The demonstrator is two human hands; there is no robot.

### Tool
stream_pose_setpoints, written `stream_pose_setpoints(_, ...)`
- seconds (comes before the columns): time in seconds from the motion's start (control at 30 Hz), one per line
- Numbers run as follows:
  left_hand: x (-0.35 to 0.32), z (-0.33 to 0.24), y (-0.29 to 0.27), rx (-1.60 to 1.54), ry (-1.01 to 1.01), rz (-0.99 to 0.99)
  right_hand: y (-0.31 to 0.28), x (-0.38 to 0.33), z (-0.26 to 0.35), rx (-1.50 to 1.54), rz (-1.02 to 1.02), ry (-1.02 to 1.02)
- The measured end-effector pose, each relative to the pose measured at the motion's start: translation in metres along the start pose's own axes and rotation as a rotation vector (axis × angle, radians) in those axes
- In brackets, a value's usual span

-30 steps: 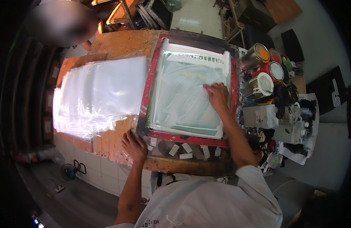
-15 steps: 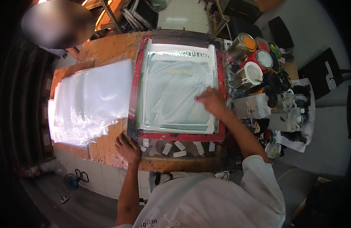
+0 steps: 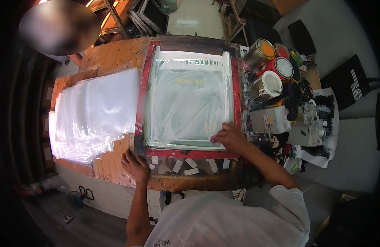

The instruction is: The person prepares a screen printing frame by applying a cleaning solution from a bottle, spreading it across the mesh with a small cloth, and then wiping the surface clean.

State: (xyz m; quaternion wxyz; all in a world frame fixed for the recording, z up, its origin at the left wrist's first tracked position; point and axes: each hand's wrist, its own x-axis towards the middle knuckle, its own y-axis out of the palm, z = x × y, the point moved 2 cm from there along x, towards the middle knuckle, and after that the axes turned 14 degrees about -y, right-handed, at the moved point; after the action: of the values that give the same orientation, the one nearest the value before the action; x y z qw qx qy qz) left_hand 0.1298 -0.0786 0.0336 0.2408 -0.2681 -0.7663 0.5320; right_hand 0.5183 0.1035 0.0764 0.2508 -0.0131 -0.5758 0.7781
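A screen-printing frame (image 3: 185, 153) with red edges lies on the wooden table in front of me. Its pale green mesh (image 3: 179, 105) bears curved, whitish smears, with white ink along the inner borders. At the mesh's lower right, my right hand (image 3: 234, 139) is closed on a small pinkish wad, perhaps a rag (image 3: 214, 140), which touches the surface. The wad is mostly hidden by the fingers. My left hand (image 3: 134, 168) rests on the table by the frame's lower left corner, fingers stretched out and holding nothing.
Clear plastic sheets (image 3: 101, 109) are stacked left of the frame. Paint cans (image 3: 264, 48), a white tub (image 3: 267, 85) and plastic jugs (image 3: 269, 119) crowd the right side. Small white pieces (image 3: 191, 163) lie along the near edge. Another person's arm (image 3: 76, 58) shows at the far left.
My right hand has moved down the mesh toward its lower right corner with the wad. My left hand stays by the frame corner. The whole view has shifted slightly.
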Motion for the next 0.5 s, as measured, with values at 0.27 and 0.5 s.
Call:
stream_pose_setpoints(0.27,0.005,0.000,0.004,0.021,0.033,0.006,-0.021,0.079,-0.177,-0.402,-0.096,0.298)
stream_pose_setpoints(0.5,0.001,0.002,0.002,0.014,0.024,-0.010,0.014,-0.005,-0.045,-0.070,0.004,0.240)
